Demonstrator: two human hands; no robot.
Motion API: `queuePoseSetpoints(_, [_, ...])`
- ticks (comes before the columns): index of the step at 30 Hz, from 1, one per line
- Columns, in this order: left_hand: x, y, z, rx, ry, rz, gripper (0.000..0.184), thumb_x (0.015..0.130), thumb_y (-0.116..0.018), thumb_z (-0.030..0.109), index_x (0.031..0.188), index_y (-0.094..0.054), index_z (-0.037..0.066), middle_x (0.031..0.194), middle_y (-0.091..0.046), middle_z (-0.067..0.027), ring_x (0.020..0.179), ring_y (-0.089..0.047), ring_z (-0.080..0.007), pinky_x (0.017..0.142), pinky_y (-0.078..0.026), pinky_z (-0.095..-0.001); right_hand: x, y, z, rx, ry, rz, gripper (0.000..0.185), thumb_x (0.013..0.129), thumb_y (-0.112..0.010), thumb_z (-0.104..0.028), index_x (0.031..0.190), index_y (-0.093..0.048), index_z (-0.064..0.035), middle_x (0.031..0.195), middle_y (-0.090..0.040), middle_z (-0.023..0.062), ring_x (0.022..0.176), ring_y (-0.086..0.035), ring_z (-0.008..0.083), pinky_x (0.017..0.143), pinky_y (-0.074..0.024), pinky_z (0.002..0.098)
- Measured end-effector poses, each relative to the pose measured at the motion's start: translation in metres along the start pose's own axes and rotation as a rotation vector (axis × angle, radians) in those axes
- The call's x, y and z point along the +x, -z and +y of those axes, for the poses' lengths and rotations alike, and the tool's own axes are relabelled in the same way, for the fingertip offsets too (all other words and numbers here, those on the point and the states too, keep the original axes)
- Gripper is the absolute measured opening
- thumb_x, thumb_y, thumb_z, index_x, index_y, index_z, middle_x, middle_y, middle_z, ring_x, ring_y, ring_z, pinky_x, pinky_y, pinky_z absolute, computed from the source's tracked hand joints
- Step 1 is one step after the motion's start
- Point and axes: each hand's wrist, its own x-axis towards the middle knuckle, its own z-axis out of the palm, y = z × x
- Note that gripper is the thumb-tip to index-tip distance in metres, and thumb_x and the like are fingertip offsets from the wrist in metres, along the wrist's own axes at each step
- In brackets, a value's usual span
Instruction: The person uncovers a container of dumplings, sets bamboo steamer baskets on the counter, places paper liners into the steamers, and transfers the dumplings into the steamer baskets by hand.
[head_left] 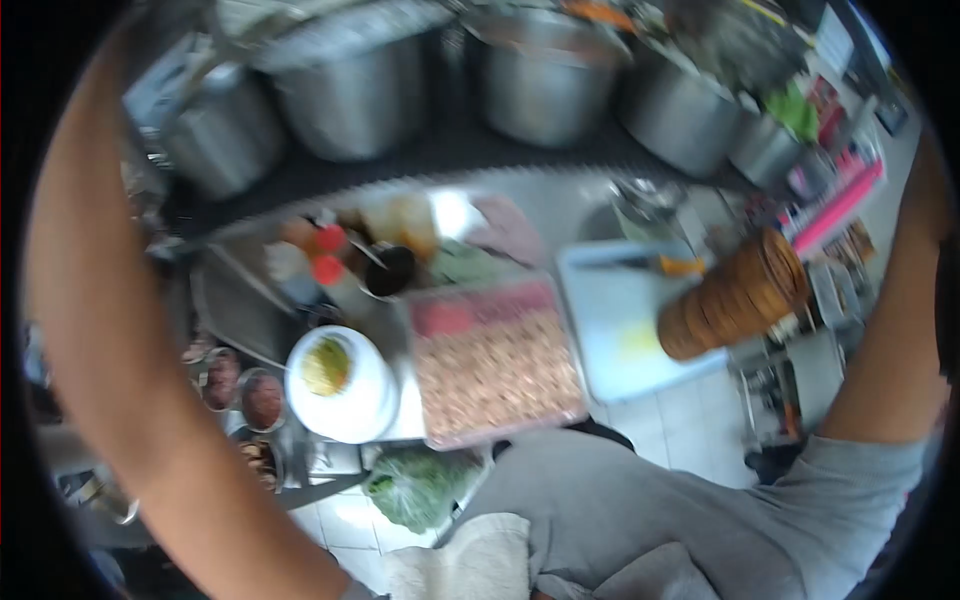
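Observation:
Both my arms reach upward, and neither hand shows. My left forearm [95,250] runs up along the left side, past the row of steel pots, and leaves the view at the top. On the right side my right arm [890,330] goes up and out near the edge. What either hand holds or touches is hidden. Nearest to the left arm's upper end stands a steel pot [225,135] on a dark shelf. Lower down, a white container [345,400] with yellow-green chopped food on it stands beside a pink-rimmed tray [500,435] of chopped, pinkish-brown food.
A blue cutting board [620,370] carries an orange-handled knife [680,266] and a leaning stack of brown round baskets [735,295]. Red-capped bottles [328,268] and a dark bowl [388,272] stand behind the white container. A bag of greens [412,490] is below the counter.

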Motion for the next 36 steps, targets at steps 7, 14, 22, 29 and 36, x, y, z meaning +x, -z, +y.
queuePoseSetpoints(7, [-0.026, 0.020, 0.016, -0.231, 0.100, 0.067, 0.040, 0.087, -0.054, 0.018, 0.123, -0.054, 0.000, 0.117, -0.058, -0.0236, 0.103, -0.059, -0.0377, 0.086, -0.046, -0.0460, -0.248, 0.143, -0.049, 0.347, -0.666, 0.014, 0.040, 0.071, -0.078, -0.019, 0.103, -0.063, -0.0005, 0.102, -0.063, 0.0120, 0.100, -0.060, 0.0231, 0.084, -0.0479, 0.0330])
queuePoseSetpoints(14, [-0.080, 0.057, 0.077, -0.498, 0.125, 0.140, 0.037, 0.086, -0.054, 0.012, 0.122, -0.056, 0.001, 0.118, -0.060, -0.0199, 0.108, -0.058, -0.0342, 0.092, -0.044, -0.0407, -0.422, -0.026, -0.077, 0.268, -0.854, -0.599, 0.033, 0.073, -0.078, -0.020, 0.098, -0.064, -0.0018, 0.102, -0.061, 0.0115, 0.099, -0.058, 0.0265, 0.084, -0.0465, 0.0339])
queuePoseSetpoints(22, [-0.307, 0.092, 0.188, -0.747, 0.064, -0.297, 0.034, 0.085, -0.062, 0.014, 0.117, -0.061, 0.004, 0.126, -0.056, -0.0140, 0.130, -0.041, -0.0296, 0.108, -0.029, -0.0428, -0.589, -0.099, -0.044, 0.006, -0.699, -0.456, 0.030, 0.074, -0.073, -0.010, 0.102, -0.063, -0.0022, 0.108, -0.059, 0.0125, 0.115, -0.052, 0.0332, 0.093, -0.0450, 0.0395])
queuePoseSetpoints(29, [-0.488, 0.089, 0.315, -0.887, 0.075, -0.934, 0.047, 0.074, -0.073, 0.017, 0.118, -0.059, 0.007, 0.126, -0.053, -0.0157, 0.125, -0.044, -0.0356, 0.102, -0.035, -0.0489, -0.603, -0.011, -0.089, 0.477, -0.921, -0.695, 0.022, 0.084, -0.064, -0.014, 0.104, -0.065, -0.0047, 0.110, -0.063, 0.0130, 0.104, -0.059, 0.0321, 0.087, -0.0485, 0.0389])
queuePoseSetpoints(36, [-0.535, 0.066, 0.356, -0.649, -0.304, -1.095, 0.050, 0.072, -0.073, 0.021, 0.118, -0.056, 0.011, 0.124, -0.053, -0.0112, 0.127, -0.042, -0.0292, 0.103, -0.029, -0.0565, -0.622, 0.018, -0.086, 0.620, -0.873, -0.807, 0.018, 0.088, -0.061, -0.018, 0.101, -0.067, -0.0074, 0.099, -0.067, 0.0111, 0.090, -0.064, 0.0305, 0.078, -0.0515, 0.0388])
